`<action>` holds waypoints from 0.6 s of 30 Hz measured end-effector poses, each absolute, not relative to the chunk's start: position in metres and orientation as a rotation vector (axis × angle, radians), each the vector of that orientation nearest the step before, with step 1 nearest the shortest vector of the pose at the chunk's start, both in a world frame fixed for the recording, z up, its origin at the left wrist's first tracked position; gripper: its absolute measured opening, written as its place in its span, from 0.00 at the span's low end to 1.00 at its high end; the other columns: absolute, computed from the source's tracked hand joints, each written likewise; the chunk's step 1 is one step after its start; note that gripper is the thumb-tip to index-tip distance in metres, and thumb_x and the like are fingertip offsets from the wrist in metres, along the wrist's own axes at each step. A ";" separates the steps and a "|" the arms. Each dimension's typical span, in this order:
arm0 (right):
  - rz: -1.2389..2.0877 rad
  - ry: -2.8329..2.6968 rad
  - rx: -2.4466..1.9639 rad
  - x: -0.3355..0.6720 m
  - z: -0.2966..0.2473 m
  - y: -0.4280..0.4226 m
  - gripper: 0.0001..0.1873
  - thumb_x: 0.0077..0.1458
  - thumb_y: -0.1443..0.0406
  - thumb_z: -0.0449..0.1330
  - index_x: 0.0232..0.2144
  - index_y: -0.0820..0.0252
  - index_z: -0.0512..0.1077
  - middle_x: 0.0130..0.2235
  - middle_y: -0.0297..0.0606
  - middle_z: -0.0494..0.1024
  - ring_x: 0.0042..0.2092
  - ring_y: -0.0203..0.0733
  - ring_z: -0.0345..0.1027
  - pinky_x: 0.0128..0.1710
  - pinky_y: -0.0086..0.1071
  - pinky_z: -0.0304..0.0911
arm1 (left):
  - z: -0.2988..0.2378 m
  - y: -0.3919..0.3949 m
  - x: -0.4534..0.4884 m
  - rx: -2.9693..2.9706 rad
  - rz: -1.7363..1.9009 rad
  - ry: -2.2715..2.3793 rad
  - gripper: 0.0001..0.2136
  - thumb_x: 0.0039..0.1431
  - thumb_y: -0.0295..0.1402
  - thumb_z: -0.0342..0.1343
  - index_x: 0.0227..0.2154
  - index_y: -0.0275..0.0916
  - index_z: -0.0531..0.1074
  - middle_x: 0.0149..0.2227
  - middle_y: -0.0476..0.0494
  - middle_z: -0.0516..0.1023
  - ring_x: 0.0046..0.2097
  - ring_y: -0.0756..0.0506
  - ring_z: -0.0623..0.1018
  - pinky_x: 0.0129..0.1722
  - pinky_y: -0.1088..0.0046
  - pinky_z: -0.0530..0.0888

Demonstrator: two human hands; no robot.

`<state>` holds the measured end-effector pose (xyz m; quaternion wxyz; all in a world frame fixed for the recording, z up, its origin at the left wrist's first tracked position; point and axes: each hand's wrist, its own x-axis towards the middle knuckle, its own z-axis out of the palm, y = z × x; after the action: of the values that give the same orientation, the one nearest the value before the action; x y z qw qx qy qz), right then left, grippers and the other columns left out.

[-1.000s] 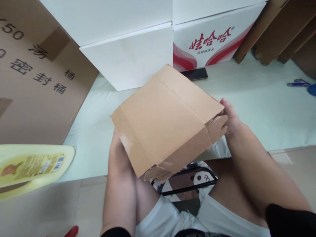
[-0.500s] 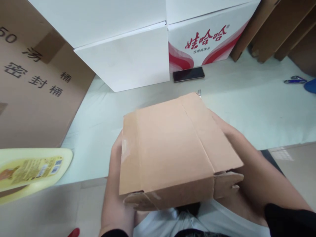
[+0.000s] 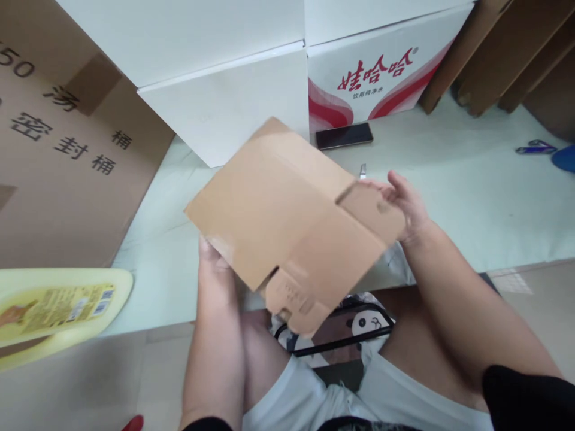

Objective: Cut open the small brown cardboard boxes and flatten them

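Holding tilted brown cardboard box (image 3: 274,206) in bare left hand (image 3: 212,256) and bare right hand (image 3: 412,211), nearer than black rectangular phone (image 3: 345,136).

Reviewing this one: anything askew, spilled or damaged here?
Nothing looks plainly damaged or spilled. Only the cardboard box is askew: tilted between the left hand and right hand, its end flaps unfastened, consistent with handling.

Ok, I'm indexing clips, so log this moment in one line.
cardboard box: tilted | left hand: at its left edge | right hand: at its right flap | phone: flat on table
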<state>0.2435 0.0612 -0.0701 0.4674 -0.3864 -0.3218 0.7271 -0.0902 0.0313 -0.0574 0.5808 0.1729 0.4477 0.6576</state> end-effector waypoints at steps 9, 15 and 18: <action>1.740 -0.816 -0.961 0.213 -0.076 0.050 0.36 0.35 0.52 0.78 0.47 0.53 0.74 0.43 0.38 0.84 0.41 0.47 0.80 0.43 0.40 0.78 | -0.068 0.054 -0.097 0.593 1.659 0.949 0.17 0.61 0.44 0.59 0.49 0.42 0.79 0.48 0.39 0.84 0.59 0.36 0.79 0.54 0.62 0.80; 1.538 -0.773 -1.122 0.201 -0.070 0.026 0.35 0.31 0.48 0.78 0.42 0.54 0.75 0.44 0.41 0.84 0.47 0.52 0.79 0.51 0.48 0.77 | -0.058 0.049 -0.099 0.506 1.677 0.763 0.18 0.59 0.41 0.49 0.45 0.44 0.80 0.48 0.41 0.84 0.57 0.38 0.80 0.53 0.61 0.79; 1.042 -0.746 -1.234 0.236 -0.052 0.010 0.33 0.29 0.49 0.78 0.38 0.53 0.75 0.44 0.39 0.83 0.53 0.55 0.77 0.61 0.52 0.71 | -0.054 0.050 -0.106 0.374 1.523 0.717 0.18 0.55 0.41 0.48 0.41 0.45 0.80 0.45 0.42 0.85 0.47 0.39 0.83 0.45 0.59 0.81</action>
<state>0.2355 0.0103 -0.0516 0.6298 -0.5387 -0.3258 0.4551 -0.1064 0.0495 -0.0544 0.6507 0.1648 0.3158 0.6706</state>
